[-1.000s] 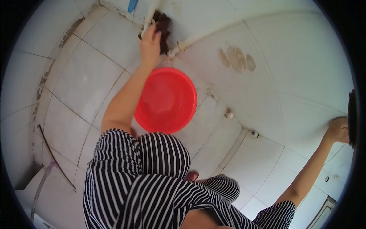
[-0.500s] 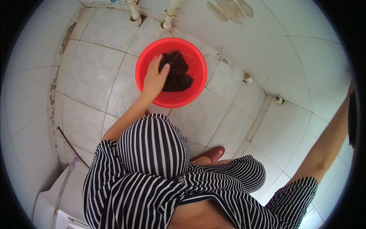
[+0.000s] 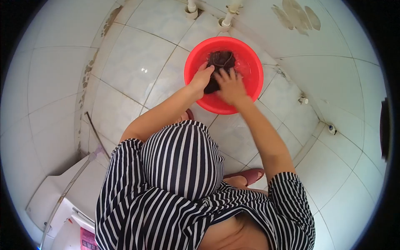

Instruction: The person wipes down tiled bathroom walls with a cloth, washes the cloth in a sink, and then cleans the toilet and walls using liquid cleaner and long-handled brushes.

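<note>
A dark, wet-looking cloth (image 3: 222, 59) lies bunched in a red plastic basin (image 3: 257, 79) on the floor. My left hand (image 3: 202, 78) grips the cloth's left edge, its thumb on the near side and the other fingers partly hidden. Over the lower right of the cloth, my right hand (image 3: 232, 88) has its fingers spread, slightly blurred by motion. Nothing shows in its grasp. Some splashes or bubbles show inside the basin beside the cloth.
White drain pipes (image 3: 225, 23) enter the tiled floor (image 3: 154, 50) just behind the basin. Small wall taps (image 3: 303, 99) sit low on the right. My striped knee and a red slipper (image 3: 252, 176) are close in front. A thin stick (image 3: 96, 134) leans at left.
My right hand has come from the far right wall into the basin, onto the cloth. My left hand has moved from resting over the cloth to gripping its left side. The view has shifted.
</note>
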A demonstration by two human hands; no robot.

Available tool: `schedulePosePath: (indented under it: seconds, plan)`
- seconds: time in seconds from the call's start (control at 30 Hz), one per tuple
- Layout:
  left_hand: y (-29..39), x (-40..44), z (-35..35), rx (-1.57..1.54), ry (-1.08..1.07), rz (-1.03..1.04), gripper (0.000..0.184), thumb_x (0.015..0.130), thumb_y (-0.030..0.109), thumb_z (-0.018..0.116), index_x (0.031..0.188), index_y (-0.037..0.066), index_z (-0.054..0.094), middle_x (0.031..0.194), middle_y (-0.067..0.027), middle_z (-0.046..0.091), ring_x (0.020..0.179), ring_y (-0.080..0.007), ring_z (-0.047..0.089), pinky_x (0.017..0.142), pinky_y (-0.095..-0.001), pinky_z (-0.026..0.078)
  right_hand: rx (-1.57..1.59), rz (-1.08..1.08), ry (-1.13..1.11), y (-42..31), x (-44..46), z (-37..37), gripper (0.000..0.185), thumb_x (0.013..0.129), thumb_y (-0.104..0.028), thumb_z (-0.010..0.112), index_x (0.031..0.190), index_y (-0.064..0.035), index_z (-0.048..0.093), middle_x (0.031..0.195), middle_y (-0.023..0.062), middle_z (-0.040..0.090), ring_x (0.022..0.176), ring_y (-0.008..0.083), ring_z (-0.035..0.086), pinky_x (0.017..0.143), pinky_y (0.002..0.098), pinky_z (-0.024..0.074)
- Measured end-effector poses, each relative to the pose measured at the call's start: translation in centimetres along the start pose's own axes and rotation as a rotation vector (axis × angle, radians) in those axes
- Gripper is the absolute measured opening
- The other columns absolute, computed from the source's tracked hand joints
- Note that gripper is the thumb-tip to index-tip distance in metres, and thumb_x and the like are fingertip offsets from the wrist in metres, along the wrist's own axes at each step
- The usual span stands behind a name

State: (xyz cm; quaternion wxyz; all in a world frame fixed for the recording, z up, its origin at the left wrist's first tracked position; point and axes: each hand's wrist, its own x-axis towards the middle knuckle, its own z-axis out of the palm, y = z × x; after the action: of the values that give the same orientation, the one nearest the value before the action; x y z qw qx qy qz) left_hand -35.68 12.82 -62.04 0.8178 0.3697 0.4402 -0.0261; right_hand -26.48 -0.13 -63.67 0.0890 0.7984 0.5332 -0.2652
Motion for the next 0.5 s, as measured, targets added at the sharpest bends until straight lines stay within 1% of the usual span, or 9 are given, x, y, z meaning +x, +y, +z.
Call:
schedulePosePath:
  seconds: [0.07,0.1,0.17,0.23,0.27,0.33,0.4,0.47,0.5]
  plan:
    - [-0.2,0.5,-0.2,0.022,0.101,-0.093,0.054,0.103,0.037,0.051,0.152,0.017,0.039,0.147,-0.0090,0.049,0.128,-0.0253,0.051,0.113,-0.0521,0.031,-0.021,-0.001,0.246,2.9,0.5,-0.6,0.073,0.085,-0.022,0.070,0.152,-0.0153,0.041,0.158,0.0116,0.032,0.143,0.0464,0.029,0.113,0.0583,0.0324]
    - [-0.3,0.6,0.0,0.004,0.194,-0.174,0.055,0.103,0.041,0.049,0.154,0.025,0.037,0.148,-0.0092,0.047,0.133,-0.0268,0.047,0.115,-0.0605,0.025,-0.025,0.007,0.246,1.9,0.3,-2.0,0.073,0.085,-0.022,0.070,0.152,-0.0153,0.041,0.158,0.0116,0.032,0.143,0.0464,0.029,0.113,0.0583,0.0324]
    - [0.6,-0.8,1.3,-0.053,0.211,-0.227,0.054,0.103,0.042,0.046,0.154,0.025,0.036,0.149,-0.0096,0.046,0.134,-0.0281,0.045,0.114,-0.0611,0.026,0.369,0.440,0.490,-1.8,-0.3,-3.4,0.073,0.081,-0.007,0.067,0.150,-0.0142,0.043,0.151,0.0170,0.037,0.135,0.0447,0.039,0.110,0.0541,0.0376]
    - [0.3,-0.2,1.1,-0.158,0.185,-0.276,0.055,0.105,0.048,0.038,0.154,0.023,0.034,0.153,-0.0121,0.042,0.137,-0.0319,0.042,0.113,-0.0617,0.030,0.770,0.504,0.476,-3.9,-1.0,-3.9,0.070,0.081,-0.005,0.062,0.148,-0.0061,0.041,0.149,0.0295,0.032,0.128,0.0500,0.043,0.106,0.0513,0.0427]
    - [0.0,0.1,0.7,-0.200,0.078,-0.284,0.057,0.105,0.051,0.036,0.152,0.018,0.037,0.150,-0.0142,0.046,0.135,-0.0332,0.046,0.112,-0.0584,0.036,0.972,0.557,0.408,-4.5,-0.9,-5.0,0.065,0.082,-0.009,0.062,0.144,-0.0012,0.044,0.143,0.0333,0.039,0.122,0.0530,0.049,0.105,0.0498,0.0446]
    - [0.6,-0.1,0.7,-0.447,-0.076,-0.259,0.056,0.107,0.049,0.029,0.149,0.014,0.041,0.147,-0.0120,0.050,0.131,-0.0328,0.049,0.112,-0.0538,0.036,1.032,0.370,0.441,-5.6,-1.8,-6.3,0.052,0.083,-0.016,0.062,0.132,-0.0010,0.056,0.117,0.0316,0.061,0.113,0.0477,0.059,0.100,0.0493,0.0481]
    - [1.8,-0.1,0.0,-0.430,-0.005,-0.281,0.054,0.107,0.049,0.031,0.129,0.008,0.057,0.130,-0.0146,0.062,0.118,-0.0319,0.059,0.105,-0.0494,0.046,1.038,0.281,0.410,-7.4,-3.5,-8.3,0.047,0.088,-0.020,0.058,0.132,-0.0027,0.056,0.126,0.0293,0.060,0.115,0.0437,0.060,0.099,0.0498,0.0479]
    - [-0.3,2.3,-2.7,-0.512,-0.211,-0.302,0.047,0.107,0.046,0.036,0.122,0.008,0.060,0.122,-0.0135,0.066,0.111,-0.0297,0.064,0.098,-0.0471,0.052,1.058,0.117,0.553,-9.1,-4.0,-6.5,0.045,0.092,-0.019,0.059,0.134,-0.0039,0.054,0.119,0.0294,0.062,0.111,0.0417,0.062,0.095,0.0471,0.0501]
    - [-2.2,5.2,-5.8,-0.446,-0.507,-0.288,0.045,0.105,0.046,0.043,0.122,0.008,0.060,0.121,-0.0125,0.066,0.108,-0.0275,0.065,0.094,-0.0446,0.055,0.953,0.097,0.581,-8.7,-4.0,-6.8,0.038,0.096,-0.024,0.057,0.128,-0.0040,0.055,0.119,0.0285,0.062,0.105,0.0406,0.065,0.090,0.0479,0.0520]
